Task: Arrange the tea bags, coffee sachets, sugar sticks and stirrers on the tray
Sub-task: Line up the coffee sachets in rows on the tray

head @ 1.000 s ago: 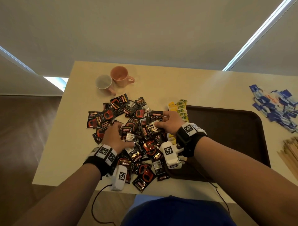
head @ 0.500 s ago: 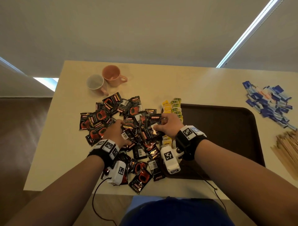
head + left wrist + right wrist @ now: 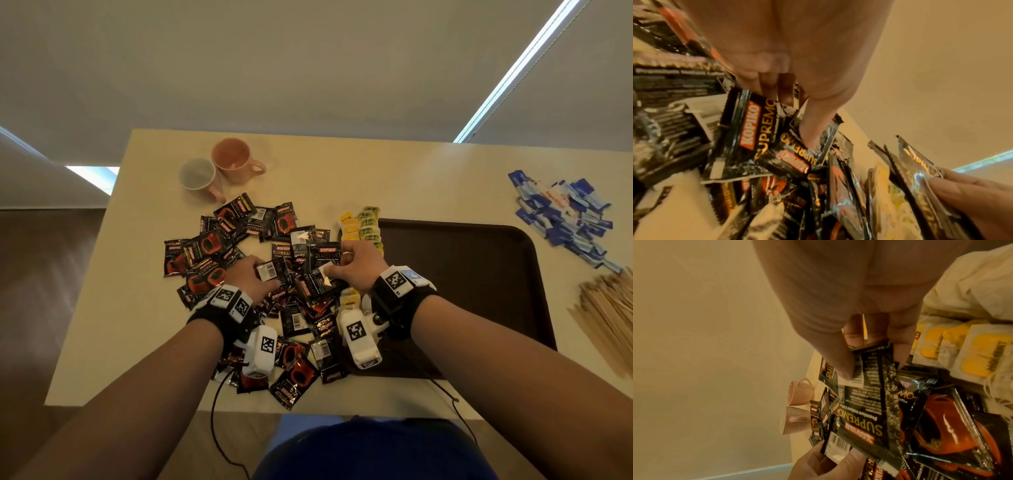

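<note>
Both hands (image 3: 301, 274) gripping coffee sachets (image 3: 322, 260), tray (image 3: 479, 274) beside

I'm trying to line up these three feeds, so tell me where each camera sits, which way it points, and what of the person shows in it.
Head: worn on the head, looking forward and down at the table; both forearms, left hand and right hand show.
Left wrist: at the left wrist, looking along the palm and fingers into the coffee sachets; the other hand's fingers show at lower right.
Right wrist: at the right wrist, looking along thumb and fingers pinching a sachet; the left hand shows at the bottom.
Shared: head and right wrist views both show the pink mugs.
</note>
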`<state>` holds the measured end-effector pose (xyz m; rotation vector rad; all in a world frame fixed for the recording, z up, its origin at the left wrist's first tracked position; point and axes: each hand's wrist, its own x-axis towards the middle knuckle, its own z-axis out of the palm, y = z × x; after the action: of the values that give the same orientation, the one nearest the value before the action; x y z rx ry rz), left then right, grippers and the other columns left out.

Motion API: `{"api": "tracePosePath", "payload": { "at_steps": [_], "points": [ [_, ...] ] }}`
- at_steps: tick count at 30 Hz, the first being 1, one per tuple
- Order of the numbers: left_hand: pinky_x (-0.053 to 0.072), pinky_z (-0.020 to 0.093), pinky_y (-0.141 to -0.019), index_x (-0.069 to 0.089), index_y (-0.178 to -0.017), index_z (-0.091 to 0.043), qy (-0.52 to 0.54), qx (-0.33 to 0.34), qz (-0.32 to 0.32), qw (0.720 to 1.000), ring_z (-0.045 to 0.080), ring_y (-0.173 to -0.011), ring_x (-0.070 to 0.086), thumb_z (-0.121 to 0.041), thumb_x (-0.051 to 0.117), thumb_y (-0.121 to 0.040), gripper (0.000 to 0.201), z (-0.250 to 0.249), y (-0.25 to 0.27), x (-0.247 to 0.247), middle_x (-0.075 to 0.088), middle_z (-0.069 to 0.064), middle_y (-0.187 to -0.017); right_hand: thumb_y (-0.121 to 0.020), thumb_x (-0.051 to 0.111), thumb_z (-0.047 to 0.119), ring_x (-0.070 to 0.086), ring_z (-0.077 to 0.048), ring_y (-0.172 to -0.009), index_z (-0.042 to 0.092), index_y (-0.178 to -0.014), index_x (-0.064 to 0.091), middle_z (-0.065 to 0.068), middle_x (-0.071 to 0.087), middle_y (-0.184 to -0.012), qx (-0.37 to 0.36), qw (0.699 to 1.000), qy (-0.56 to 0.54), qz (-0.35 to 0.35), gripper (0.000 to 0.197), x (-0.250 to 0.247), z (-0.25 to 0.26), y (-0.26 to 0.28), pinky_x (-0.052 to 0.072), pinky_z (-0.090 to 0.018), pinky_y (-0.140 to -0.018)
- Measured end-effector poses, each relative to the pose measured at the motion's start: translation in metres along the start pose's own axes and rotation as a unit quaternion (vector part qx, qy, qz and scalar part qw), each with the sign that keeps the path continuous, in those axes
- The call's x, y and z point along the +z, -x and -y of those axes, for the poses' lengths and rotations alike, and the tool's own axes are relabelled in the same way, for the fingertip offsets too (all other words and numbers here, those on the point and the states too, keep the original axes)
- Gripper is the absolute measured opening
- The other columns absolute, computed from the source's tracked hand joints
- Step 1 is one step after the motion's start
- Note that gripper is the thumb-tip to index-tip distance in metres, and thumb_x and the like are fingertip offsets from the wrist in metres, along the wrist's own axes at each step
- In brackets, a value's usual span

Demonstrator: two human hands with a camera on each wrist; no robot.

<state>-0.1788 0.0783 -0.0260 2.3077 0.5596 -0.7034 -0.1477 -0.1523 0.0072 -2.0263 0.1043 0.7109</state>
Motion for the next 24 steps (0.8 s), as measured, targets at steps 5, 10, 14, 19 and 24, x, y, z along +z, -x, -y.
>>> {"api": "tracePosePath", "payload": {
  "at_steps": [5,10,14,19,24],
  "points": [
    [0.049,0.03,-0.086,0.055,-0.13,-0.01,0.067,-0.024,-0.002,0.997,0.019,-0.095,0.061,-0.019,0.083,-0.08,0.058,-0.003,-0.005,0.002,0.068,0.007,-0.118,-0.082,0.078,0.015,0.045,-0.004,-0.055,0.02,-0.089,0.062,0.011,0.048,-0.063,0.017,1.0,0.004,0.01,0.018,0.004,-0.005,0.0,0.039,-0.017,-0.054],
    [0.051,0.039,-0.097,0.063,-0.123,-0.015,0.089,-0.029,0.011,0.996,0.02,-0.103,0.064,-0.024,0.084,-0.079,0.05,-0.013,-0.008,0.002,0.067,0.0,-0.117,-0.082,0.079,0.018,0.048,-0.006,-0.058,0.023,-0.093,0.065,0.011,0.051,-0.064,0.027,0.999,0.027,0.012,0.019,0.01,-0.006,-0.001,0.041,-0.021,-0.056],
    [0.052,0.034,-0.093,0.069,-0.12,-0.014,0.076,-0.023,0.014,0.997,0.02,-0.098,0.065,-0.021,0.077,-0.086,0.035,-0.015,-0.007,0.002,0.071,0.005,-0.118,-0.08,0.08,0.021,0.049,-0.012,-0.062,0.013,-0.096,0.068,0.005,0.053,-0.066,0.033,0.999,0.042,0.008,0.022,0.015,-0.006,-0.003,0.045,-0.031,-0.062],
    [0.049,0.03,-0.084,0.066,-0.115,-0.009,0.074,0.002,-0.032,0.997,0.021,-0.092,0.062,-0.019,0.073,-0.09,0.029,-0.014,-0.001,-0.003,0.07,0.008,-0.112,-0.08,0.08,0.019,0.045,-0.013,-0.06,0.005,-0.107,0.067,0.003,0.048,-0.065,0.029,0.999,0.027,0.008,0.032,0.017,-0.004,-0.003,0.042,-0.032,-0.061],
    [0.051,0.034,-0.089,0.065,-0.116,-0.01,0.096,0.002,-0.064,0.993,0.022,-0.096,0.064,-0.022,0.073,-0.09,0.03,-0.012,0.015,-0.019,0.07,0.007,-0.113,-0.081,0.079,0.017,0.049,-0.008,-0.058,0.009,-0.109,0.069,0.005,0.052,-0.064,0.03,0.999,0.004,0.02,0.031,0.01,0.003,0.006,0.047,-0.031,-0.06]
  ]
}}
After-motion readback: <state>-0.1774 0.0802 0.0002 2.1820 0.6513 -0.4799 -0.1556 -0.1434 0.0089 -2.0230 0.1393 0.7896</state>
